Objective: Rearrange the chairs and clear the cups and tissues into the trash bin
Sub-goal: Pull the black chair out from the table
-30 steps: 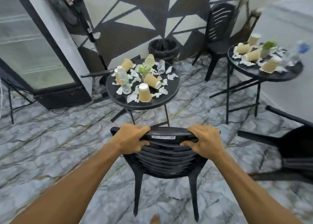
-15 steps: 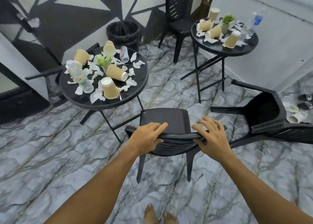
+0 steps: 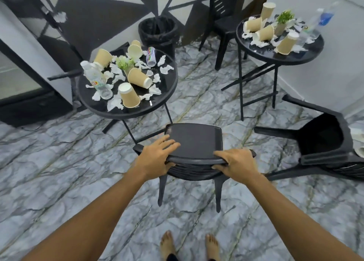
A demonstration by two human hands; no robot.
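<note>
A black plastic chair (image 3: 195, 138) stands upright in front of me, its seat toward the left round table (image 3: 126, 112). My left hand (image 3: 157, 158) and my right hand (image 3: 236, 162) both hold the top of its backrest, fingers over the rail and thumbs beneath. That table carries several paper cups (image 3: 129, 98), crumpled tissues (image 3: 155, 90), a plastic bottle (image 3: 97, 81), a can (image 3: 151, 53) and a small plant. A black trash bin (image 3: 157, 32) stands by the wall behind it. A second chair (image 3: 325, 142) lies tipped over on the floor to the right.
A right round table (image 3: 275, 55) holds more cups (image 3: 285, 43), tissues, a plant and a bottle. An upright chair (image 3: 226, 24) stands behind it by the wall. Another chair (image 3: 65, 75) lies behind the left table. My bare feet (image 3: 189, 245) are on the marble floor.
The chair has moved forward and now stands close to the left table's leg. My view has tilted down onto the seat. Both hands have stayed on the backrest.
</note>
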